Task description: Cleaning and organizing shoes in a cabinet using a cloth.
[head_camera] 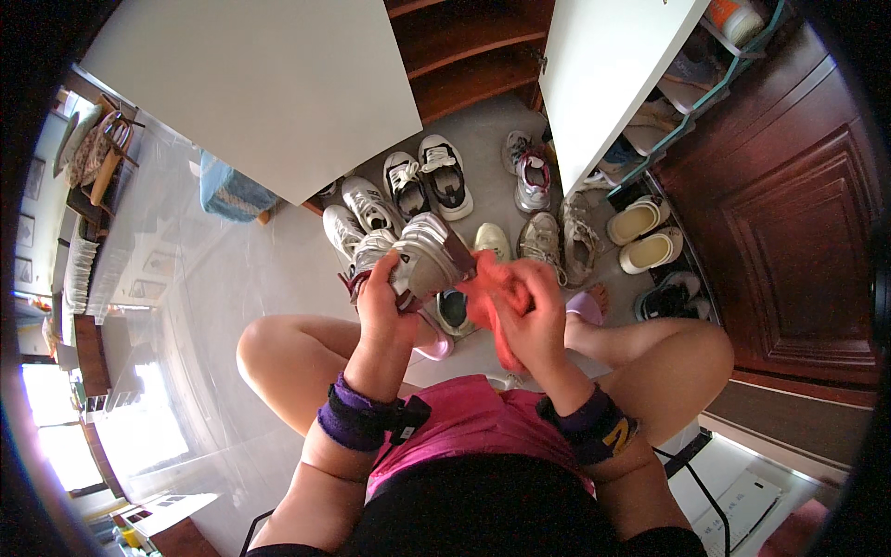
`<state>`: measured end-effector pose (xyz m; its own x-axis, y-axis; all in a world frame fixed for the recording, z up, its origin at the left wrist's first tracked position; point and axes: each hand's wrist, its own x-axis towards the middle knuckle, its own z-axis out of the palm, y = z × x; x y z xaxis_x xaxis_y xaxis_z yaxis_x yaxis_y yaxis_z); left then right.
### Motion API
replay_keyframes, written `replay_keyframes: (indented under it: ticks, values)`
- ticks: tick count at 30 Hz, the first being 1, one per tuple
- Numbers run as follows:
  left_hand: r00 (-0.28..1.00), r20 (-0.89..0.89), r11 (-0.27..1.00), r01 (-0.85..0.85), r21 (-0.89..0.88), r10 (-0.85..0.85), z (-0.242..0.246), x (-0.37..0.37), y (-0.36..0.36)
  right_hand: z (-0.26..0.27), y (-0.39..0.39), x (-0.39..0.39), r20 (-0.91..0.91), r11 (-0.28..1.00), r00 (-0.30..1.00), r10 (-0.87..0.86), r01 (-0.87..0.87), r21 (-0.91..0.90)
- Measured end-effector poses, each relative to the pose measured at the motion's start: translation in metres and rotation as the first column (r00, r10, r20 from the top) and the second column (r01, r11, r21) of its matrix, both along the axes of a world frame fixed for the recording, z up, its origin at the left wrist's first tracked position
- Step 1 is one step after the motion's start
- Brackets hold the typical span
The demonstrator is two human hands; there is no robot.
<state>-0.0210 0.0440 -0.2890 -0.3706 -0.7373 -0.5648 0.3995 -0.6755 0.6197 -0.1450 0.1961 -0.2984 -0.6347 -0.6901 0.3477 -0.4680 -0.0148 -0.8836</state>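
My left hand [383, 299] grips a grey and white sneaker [421, 261] with a dark maroon part of the sole, held up above the floor and tilted. In my right hand [543, 317] is a bunched coral-red cloth [495, 306], close against the sole's end; whether it touches is hard to tell. The cloth is slightly blurred. Below the held sneaker, a dark-lined shoe [454, 310] and a cream shoe [492, 240] stand on the floor, both partly covered.
White sneakers [369, 202] and black-and-white sneakers [445, 177] stand ahead. Worn grey sneakers [539, 240] and cream clogs [647, 250] lie to the right. An open white cabinet door [612, 76] carries shoe racks. A dark wooden door [814, 257] stands at right, a blue-covered stool [233, 188] at left.
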Motion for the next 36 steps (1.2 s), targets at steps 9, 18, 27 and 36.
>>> replay_keyframes:
  ticks: [9, 18, 27, 36]
  values:
    - [0.990, -0.044, 0.985, 0.136, 0.103, -0.133, -0.004, -0.004, 0.011, 0.007, -0.018, 0.001, -0.096, 0.998, 0.995, 0.040, -0.044, -0.048]
    - [0.967, -0.208, 0.959, 0.194, 0.208, -0.150, -0.016, 0.004, -0.004, -0.019, -0.006, 0.003, 0.220, 0.997, 0.975, 0.042, -0.027, -0.071]
    - [0.920, -0.101, 0.920, 0.362, -0.153, -0.378, -0.009, -0.011, 0.044, -0.012, -0.024, -0.015, 0.240, 0.995, 0.966, 0.096, -0.087, -0.050]
    - [0.966, -0.100, 0.969, 0.230, -0.091, -0.239, 0.006, -0.014, 0.048, 0.010, -0.037, -0.016, -0.198, 0.979, 0.977, 0.074, -0.109, -0.170]
